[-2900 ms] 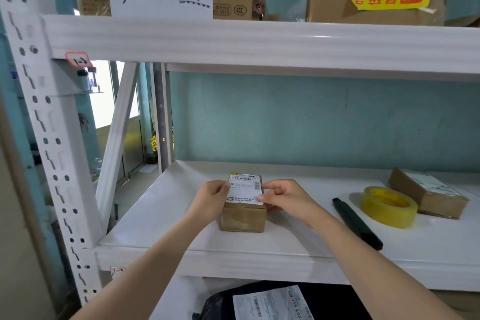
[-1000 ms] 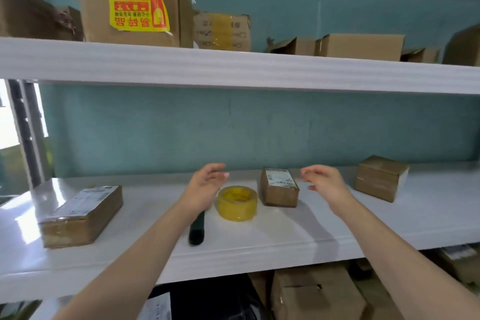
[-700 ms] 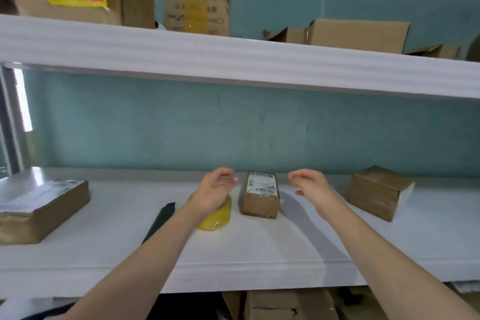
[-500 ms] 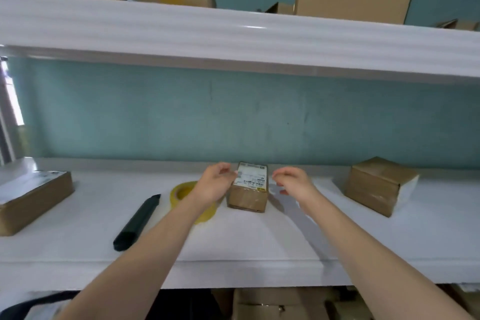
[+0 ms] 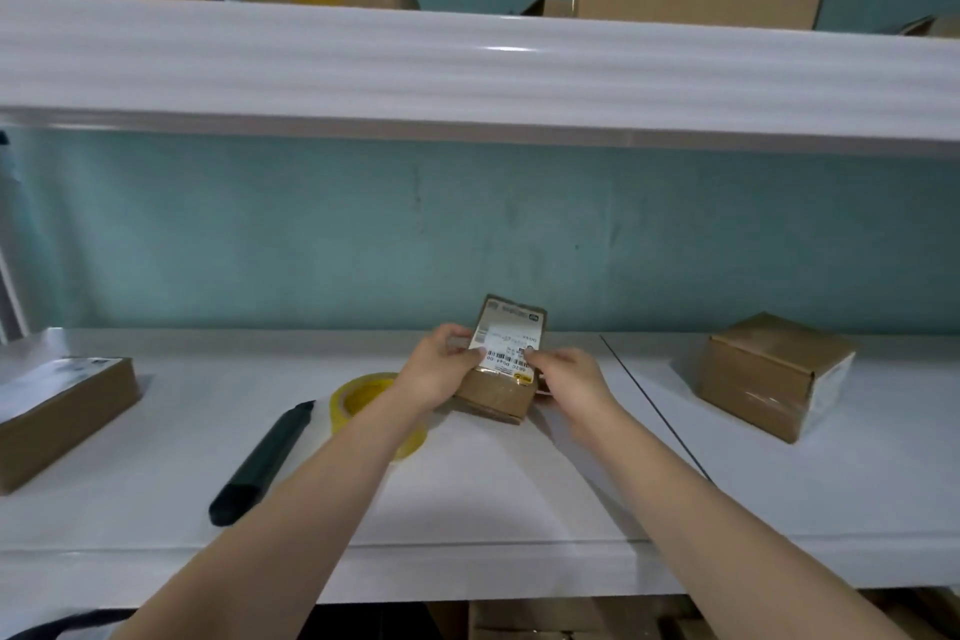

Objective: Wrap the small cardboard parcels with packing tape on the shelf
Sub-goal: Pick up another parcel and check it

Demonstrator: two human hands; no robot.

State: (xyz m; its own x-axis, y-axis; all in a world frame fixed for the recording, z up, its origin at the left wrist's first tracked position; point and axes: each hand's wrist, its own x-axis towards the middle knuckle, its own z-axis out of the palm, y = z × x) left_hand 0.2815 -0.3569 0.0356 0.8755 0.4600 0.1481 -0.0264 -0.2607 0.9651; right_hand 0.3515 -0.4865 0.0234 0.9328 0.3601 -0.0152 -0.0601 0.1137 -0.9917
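At frame centre, left grip (image 5: 441,372) and right grip (image 5: 569,374) both clasp the small parcel (image 5: 496,398), tilted up over the shelf (image 5: 519,483). Best to steady it with one and fetch the tape roll (image 5: 358,392) just left with the other.

Brown parcel (image 5: 496,395), white barcoded label (image 5: 506,343); yellow tape roll (image 5: 358,392); black marker (image 5: 262,463); white shelf (image 5: 493,494); teal wall (image 5: 311,229).

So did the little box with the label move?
Yes. The left hand and right hand tipped the box up, far end off the shelf; before, it lay flat beside the tape.
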